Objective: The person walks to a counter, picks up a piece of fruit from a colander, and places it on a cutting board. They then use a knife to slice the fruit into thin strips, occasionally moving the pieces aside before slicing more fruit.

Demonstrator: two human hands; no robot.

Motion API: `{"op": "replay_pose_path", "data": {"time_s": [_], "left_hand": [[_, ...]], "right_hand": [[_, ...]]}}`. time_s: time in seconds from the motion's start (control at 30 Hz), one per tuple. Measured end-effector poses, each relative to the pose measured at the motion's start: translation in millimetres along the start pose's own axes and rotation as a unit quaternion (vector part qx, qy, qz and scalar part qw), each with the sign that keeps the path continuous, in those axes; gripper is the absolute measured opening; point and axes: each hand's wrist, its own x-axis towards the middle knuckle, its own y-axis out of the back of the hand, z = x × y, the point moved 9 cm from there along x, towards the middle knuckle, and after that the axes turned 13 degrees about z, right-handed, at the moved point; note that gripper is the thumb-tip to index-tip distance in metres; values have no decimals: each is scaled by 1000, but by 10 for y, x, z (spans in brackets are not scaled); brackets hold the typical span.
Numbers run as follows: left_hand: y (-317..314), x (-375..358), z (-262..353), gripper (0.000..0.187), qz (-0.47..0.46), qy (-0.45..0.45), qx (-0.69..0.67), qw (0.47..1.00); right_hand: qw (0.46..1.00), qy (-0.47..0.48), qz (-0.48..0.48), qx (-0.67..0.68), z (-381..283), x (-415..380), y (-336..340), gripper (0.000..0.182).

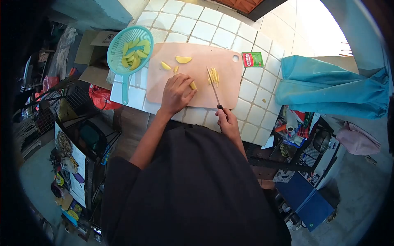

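My right hand [228, 125] is wrapped around the black handle of a knife [214, 90]. Its thin blade points away from me over the pink cutting board [164, 95], alongside a small pile of thin yellow strips [214, 76]. On the board's near left, my left hand [175, 93] curls its fingers and thumb around a yellow wedge [193, 85], which is partly covered by them. Beyond that hand lie a larger yellow wedge [183, 60] and two smaller pieces. The wedges look like cut fruit or vegetable with pale flesh.
At the board's upper left, a turquoise handled strainer [125, 88] holds several yellow wedges. A green and red packet [253, 60] lies right of the board on the white tiled table [262, 84]. Turquoise cloth [328, 88] hangs at the right; a cardboard box [92, 61] stands left.
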Motion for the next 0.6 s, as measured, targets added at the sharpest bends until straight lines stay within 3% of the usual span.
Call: {"op": "replay_pose_path", "data": {"time_s": [0.23, 0.33, 0.4, 0.6], "left_hand": [[11, -71, -91, 36, 39, 28, -6, 999], [-20, -22, -110, 37, 30, 34, 10, 999], [-57, 11, -89, 37, 22, 33, 7, 999], [-120, 75, -89, 40, 31, 68, 22, 997]], "right_hand": [[997, 0, -45, -59, -101, -64, -107, 43], [996, -45, -39, -72, -46, -35, -110, 41], [999, -24, 5, -48, -25, 0, -49, 39], [996, 42, 0, -78, -47, -9, -129, 39]]}}
